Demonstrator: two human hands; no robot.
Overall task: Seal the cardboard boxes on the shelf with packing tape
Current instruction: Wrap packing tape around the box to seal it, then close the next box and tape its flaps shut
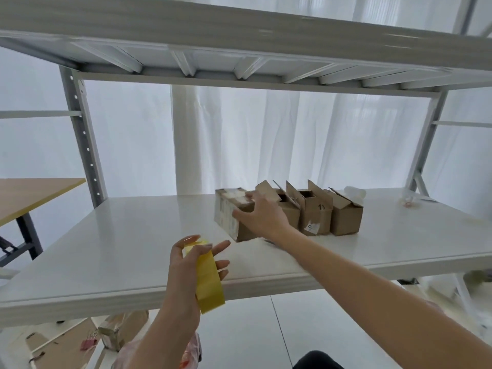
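Observation:
A row of small cardboard boxes stands on the white shelf [119,235]. The leftmost box [227,214] is closed, with pale tape over its top and side. Three boxes to its right [316,211] have their flaps up. My right hand [259,211] reaches over the taped box, fingers spread and touching its top and front. My left hand [186,262] holds a yellow roll of packing tape [209,283] above the shelf's front edge, thumb and fingers curled round it.
The upper shelf [239,35] hangs low overhead. A grey upright post [82,139] stands at the left, with a wooden table [32,195] beyond it. A pale plastic thing [355,193] lies behind the boxes. Cardboard scraps and bags [117,334] lie on the floor below.

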